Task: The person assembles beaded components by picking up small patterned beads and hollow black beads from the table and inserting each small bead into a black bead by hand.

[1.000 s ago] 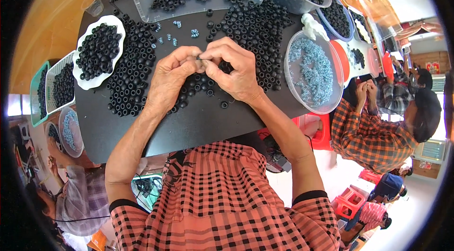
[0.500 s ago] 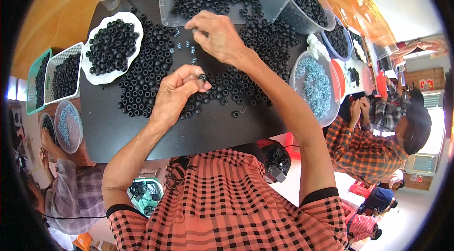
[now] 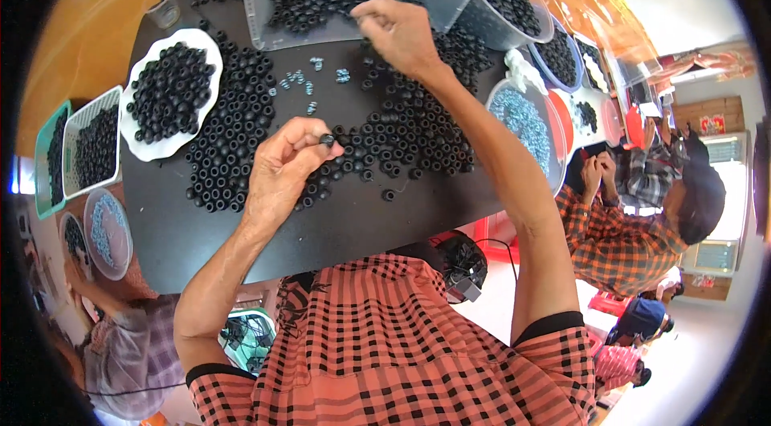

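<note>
In a pinch, my left hand [image 3: 281,165] holds a small round black piece with a hole [image 3: 327,139], just above the dark table [image 3: 321,241]. My right hand [image 3: 397,36] is raised before the front of a clear plastic bin [image 3: 277,36], fingers curled together; what they hold, if anything, I cannot make out. Loose black hollow pieces [image 3: 229,137] lie left of my left hand, and more black pieces [image 3: 418,133] spread beneath my right forearm. Several small pale-blue, coil-like bits [image 3: 308,87] lie between the two piles.
A white scalloped plate [image 3: 136,149] heaped with black pieces stands at left, beside white [image 3: 72,125] and green [image 3: 44,193] baskets. A round tub of pale-blue bits [image 3: 522,125] is at right. Co-workers sit on both sides, one in an orange checked shirt [image 3: 618,237].
My right hand has moved away from the pale-blue bits toward the right; a small cluster of them now shows there. My left hand keeps its black piece. The whole view has shifted slightly.
</note>
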A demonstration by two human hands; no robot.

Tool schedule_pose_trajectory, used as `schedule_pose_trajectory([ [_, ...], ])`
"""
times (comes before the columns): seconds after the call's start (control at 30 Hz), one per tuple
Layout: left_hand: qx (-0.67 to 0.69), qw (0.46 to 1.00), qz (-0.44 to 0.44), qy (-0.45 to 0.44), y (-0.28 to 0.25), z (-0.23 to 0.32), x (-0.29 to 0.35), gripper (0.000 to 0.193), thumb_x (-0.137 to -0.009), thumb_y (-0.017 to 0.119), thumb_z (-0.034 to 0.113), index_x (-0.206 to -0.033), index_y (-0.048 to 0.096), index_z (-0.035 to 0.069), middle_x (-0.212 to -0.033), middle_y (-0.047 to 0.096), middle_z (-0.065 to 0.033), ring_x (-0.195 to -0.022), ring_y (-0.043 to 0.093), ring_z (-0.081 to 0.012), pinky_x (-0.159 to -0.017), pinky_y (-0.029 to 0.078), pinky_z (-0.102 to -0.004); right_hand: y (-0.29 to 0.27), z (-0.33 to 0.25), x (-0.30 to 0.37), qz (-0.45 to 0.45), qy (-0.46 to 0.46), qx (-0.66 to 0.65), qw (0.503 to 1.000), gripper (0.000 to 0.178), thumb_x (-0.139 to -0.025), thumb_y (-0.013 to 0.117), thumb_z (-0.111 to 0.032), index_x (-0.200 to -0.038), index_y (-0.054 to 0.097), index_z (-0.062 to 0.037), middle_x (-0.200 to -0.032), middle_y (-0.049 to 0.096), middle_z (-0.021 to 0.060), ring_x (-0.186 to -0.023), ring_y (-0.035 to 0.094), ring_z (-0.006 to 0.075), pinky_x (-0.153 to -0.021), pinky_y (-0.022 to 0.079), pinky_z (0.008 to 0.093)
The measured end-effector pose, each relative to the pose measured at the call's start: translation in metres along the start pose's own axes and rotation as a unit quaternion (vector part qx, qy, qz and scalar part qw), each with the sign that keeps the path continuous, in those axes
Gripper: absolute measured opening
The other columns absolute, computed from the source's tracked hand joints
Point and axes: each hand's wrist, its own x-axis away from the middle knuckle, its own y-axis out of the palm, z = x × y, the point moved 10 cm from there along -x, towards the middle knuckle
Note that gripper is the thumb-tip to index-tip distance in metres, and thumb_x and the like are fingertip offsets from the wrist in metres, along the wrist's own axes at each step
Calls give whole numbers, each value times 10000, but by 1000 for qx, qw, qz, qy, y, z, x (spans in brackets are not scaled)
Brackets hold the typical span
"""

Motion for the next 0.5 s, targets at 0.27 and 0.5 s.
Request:
schedule_pose_trajectory([
  [0.27, -58, 998, 14, 25, -8, 10, -5, 114, -902, 505, 30, -969, 597, 19, -879, 650, -33, -843, 590, -75, -819, 454, -226, -39, 35, 16, -16, 26, 93, 995, 147, -819, 592, -58, -926, 687, -25, -659, 614, 63, -581, 571, 122, -565, 469, 268],
  [0.5, -71, 997, 18, 12, -8, 7, -6, 111, -907, 505, 46, -961, 602, 39, -868, 643, -23, -842, 584, -72, -828, 444, -228, -28, 11, 34, -103, -101, 163, 976, 144, -773, 556, -104, -830, 669, -36, -781, 637, 143, -742, 625, 318, -703, 505, 397],
])
